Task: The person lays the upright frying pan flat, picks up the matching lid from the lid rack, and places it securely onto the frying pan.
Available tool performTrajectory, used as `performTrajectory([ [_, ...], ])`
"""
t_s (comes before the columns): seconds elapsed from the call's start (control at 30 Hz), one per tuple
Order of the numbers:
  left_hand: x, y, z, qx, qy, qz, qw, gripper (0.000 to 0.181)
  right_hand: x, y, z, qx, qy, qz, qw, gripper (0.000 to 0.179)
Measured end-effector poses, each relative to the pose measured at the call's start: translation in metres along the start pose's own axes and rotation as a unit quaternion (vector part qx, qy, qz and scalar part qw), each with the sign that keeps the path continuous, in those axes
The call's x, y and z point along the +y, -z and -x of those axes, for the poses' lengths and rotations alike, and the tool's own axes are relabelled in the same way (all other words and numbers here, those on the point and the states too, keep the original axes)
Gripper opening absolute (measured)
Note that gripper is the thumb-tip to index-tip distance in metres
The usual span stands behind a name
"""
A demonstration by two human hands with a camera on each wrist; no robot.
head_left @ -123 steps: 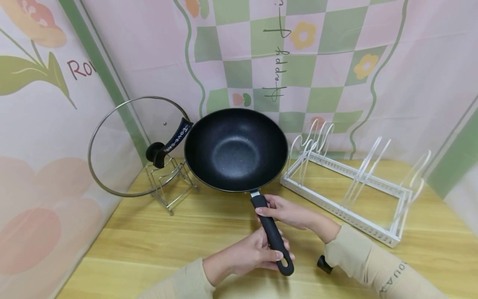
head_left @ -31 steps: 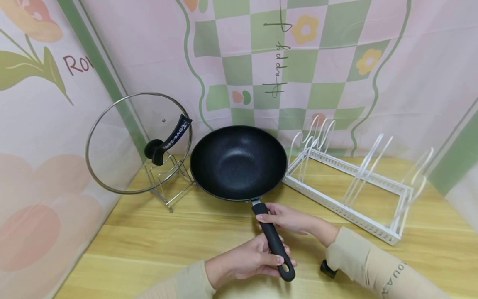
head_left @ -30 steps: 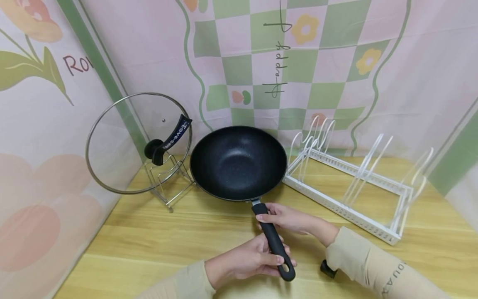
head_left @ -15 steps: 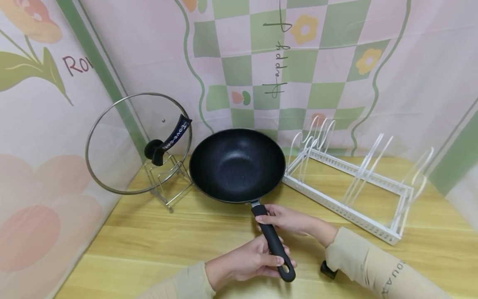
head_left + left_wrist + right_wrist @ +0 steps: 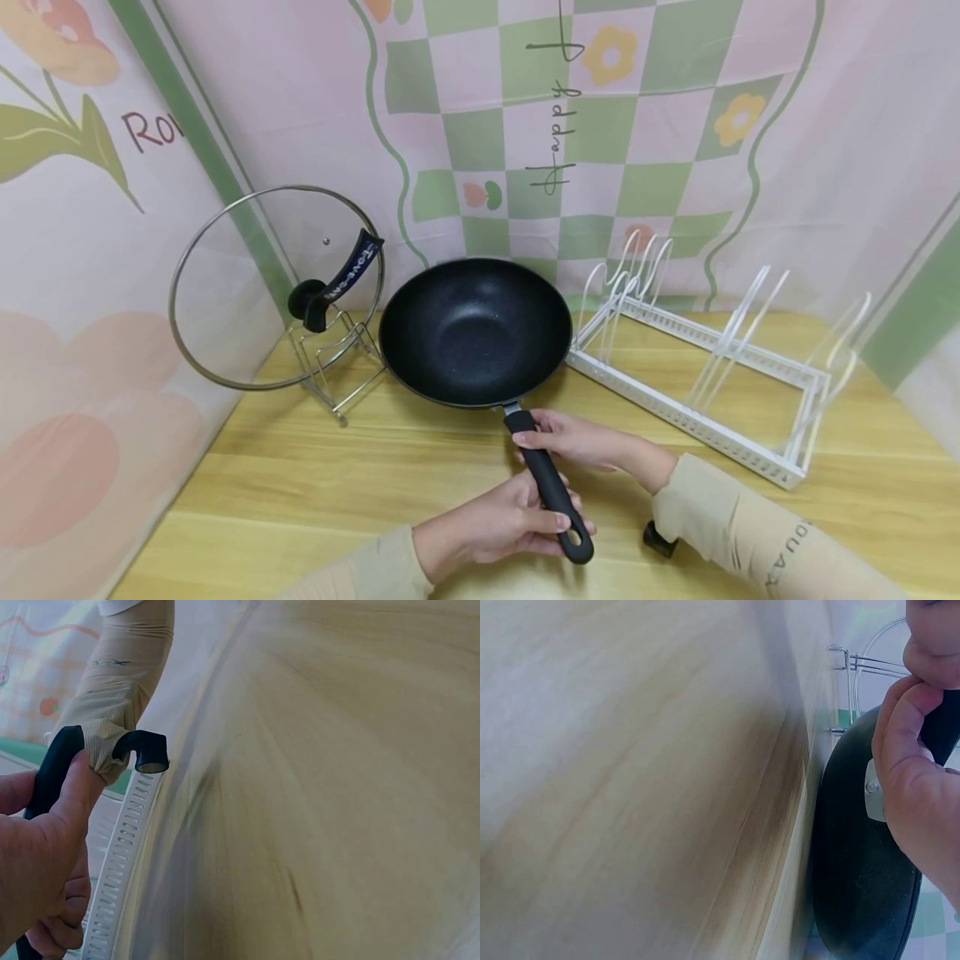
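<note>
A black wok (image 5: 476, 333) with a long black handle (image 5: 551, 483) is in the middle of the head view, its inside facing me. My left hand (image 5: 510, 517) grips the handle near its looped end, thumb on top. Closer to the pan, my right hand (image 5: 577, 437) holds the same handle with its thumb across it. The right wrist view shows the wok's outer side (image 5: 862, 862) low beside the tabletop, with the right hand's fingers (image 5: 907, 727) curled under the handle. In the left wrist view the left hand (image 5: 37, 855) pinches the handle's end.
A glass lid (image 5: 247, 292) with a black knob leans upright in a small wire stand (image 5: 341, 408) at the left. To the right stands a white rack (image 5: 675, 408) with upright wire dividers, close to the wok's rim. Patterned cloth (image 5: 517, 125) hangs behind the wooden table (image 5: 300, 500).
Since about four seconds ago the wok's pan has come down and tilted flatter, with both hands keeping their grip. Over the last second it has barely shifted.
</note>
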State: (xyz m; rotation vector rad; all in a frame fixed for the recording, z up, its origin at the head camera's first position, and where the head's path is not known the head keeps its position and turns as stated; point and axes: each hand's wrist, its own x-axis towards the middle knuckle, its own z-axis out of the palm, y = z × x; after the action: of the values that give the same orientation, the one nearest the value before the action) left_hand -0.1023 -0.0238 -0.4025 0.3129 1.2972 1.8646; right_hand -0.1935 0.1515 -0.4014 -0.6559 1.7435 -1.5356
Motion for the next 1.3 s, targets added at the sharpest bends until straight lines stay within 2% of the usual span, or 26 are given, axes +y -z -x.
performTrajectory([
  [0.43,0.0023,0.0011,-0.0017,-0.013,0.005,0.009,0.9999,0.031,-0.0014,0.0002,-0.0002,-0.006,0.003,-0.007,1.0,0.024],
  [0.87,0.0055,-0.0011,-0.0033,-0.024,0.009,0.021,0.9995,0.03,-0.0033,0.0016,0.0023,0.005,-0.009,-0.006,0.9999,0.026],
  [1.3,0.0073,-0.001,-0.0032,-0.035,0.013,0.028,0.9989,0.033,-0.0036,0.0015,0.0048,0.005,-0.001,-0.019,0.9998,0.025],
])
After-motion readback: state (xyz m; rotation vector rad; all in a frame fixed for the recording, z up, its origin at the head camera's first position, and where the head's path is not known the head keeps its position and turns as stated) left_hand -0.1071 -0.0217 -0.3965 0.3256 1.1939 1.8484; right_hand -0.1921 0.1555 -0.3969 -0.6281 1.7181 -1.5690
